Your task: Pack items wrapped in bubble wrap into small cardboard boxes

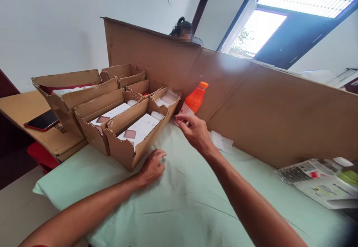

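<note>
My right hand (pixel 194 129) is raised above the far side of the cloth, just in front of an orange bottle (pixel 195 97). Its thumb and fingertips are pinched together; anything between them is too small or hidden to make out. The bottle has an orange cap and a pale label, and stands tilted in view beside the cardboard bins. On the cloth, my left hand (pixel 153 168) rests with loosely curled fingers, holding nothing visible. It lies close to the nearest cardboard bin (pixel 124 151), which contains a white printed card (pixel 142 127) and a small clear round container (pixel 157 116).
More cardboard bins (pixel 93 107) stand at the left. A phone (pixel 41 120) lies on a cardboard box. Behind runs a tall cardboard panel (pixel 279 116), with a person's head (pixel 183 29) beyond it. Clear plastic packets (pixel 220 141) and bottles (pixel 321 176) sit rightward on the green cloth (pixel 195 202).
</note>
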A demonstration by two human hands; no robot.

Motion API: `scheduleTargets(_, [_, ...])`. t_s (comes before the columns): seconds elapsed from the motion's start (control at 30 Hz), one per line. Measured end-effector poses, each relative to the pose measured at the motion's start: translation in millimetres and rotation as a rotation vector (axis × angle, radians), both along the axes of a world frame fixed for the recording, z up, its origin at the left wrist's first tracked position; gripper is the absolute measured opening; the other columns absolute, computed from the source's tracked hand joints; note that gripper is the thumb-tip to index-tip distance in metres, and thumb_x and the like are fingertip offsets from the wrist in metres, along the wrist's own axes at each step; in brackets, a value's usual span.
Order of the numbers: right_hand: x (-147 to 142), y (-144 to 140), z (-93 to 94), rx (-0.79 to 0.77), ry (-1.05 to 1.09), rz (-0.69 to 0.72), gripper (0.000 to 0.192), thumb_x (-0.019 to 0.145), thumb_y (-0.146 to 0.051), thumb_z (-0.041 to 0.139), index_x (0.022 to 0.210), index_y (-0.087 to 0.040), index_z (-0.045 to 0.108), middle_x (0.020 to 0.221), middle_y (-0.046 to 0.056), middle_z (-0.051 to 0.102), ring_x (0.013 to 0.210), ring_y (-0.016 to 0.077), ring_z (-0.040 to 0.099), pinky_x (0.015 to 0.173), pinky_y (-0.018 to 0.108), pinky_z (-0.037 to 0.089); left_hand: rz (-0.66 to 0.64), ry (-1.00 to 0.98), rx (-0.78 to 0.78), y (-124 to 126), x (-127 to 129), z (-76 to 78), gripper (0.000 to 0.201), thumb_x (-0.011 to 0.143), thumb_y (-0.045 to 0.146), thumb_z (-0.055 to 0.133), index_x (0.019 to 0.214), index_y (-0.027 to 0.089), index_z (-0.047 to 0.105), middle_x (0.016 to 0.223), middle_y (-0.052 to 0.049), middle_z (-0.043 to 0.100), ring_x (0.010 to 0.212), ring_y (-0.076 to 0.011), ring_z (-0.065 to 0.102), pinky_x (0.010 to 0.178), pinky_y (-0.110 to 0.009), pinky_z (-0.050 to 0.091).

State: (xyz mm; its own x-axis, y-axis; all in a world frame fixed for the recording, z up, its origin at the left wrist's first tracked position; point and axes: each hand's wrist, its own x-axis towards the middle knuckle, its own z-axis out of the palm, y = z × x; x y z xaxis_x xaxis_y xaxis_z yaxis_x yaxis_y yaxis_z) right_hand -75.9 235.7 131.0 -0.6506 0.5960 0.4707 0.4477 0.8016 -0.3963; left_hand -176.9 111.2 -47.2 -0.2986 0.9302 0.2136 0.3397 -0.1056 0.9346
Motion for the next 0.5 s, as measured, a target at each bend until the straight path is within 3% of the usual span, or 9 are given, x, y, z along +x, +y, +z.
scheduleTargets(0.07, [-35.7,2.5,36.8,0.097,-0.206,0.029,0.026,0.091,-0.025,0.056,0.106,-0.024,0.077,0.100,0.004,0.078,0.093,0.0207,0.070,0.080,0.030,0.050,0.063,-0.098,-0.032,3.7,-1.5,-8.2,0.048,0.075,0.011,0.053,0.120,0.019,0.064,0.121,-0.011,0.067,0.105,-0.0222,0.065,0.097,-0.041,0.053])
scheduleTargets(0.17, [-94.0,2.6,63.8,0.211,-0.604,0.080,0.029,0.088,-0.022,0.060,0.113,-0.024,0.075,0.104,0.006,0.078,0.097,0.0238,0.072,0.078,0.030,0.050,0.131,-0.232,-0.046,5.8,-3.0,-15.7,0.051,0.079,0.010,0.049,0.129,0.017,0.056,0.123,-0.013,0.066,0.106,-0.0211,0.066,0.093,-0.038,0.054])
scheduleTargets(0.3, [-146.3,4.8,62.1,0.360,-1.010,0.135,0.030,0.085,-0.015,0.061,0.111,-0.017,0.076,0.110,0.016,0.077,0.108,0.0300,0.071,0.083,0.033,0.052,0.166,-0.378,-0.029,8.4,-0.7,-16.1,0.059,0.080,0.009,0.049,0.138,0.016,0.047,0.131,-0.016,0.062,0.113,-0.0207,0.065,0.094,-0.035,0.053])
scheduleTargets(0.5, [-156.0,11.9,39.2,0.314,-1.089,0.206,0.033,0.090,-0.014,0.055,0.118,-0.009,0.072,0.112,0.023,0.075,0.111,0.0312,0.070,0.089,0.036,0.052,0.168,-0.497,-0.036,9.5,1.8,-18.2,0.064,0.077,0.011,0.051,0.141,0.017,0.045,0.132,-0.016,0.060,0.114,-0.0218,0.063,0.096,-0.037,0.051])
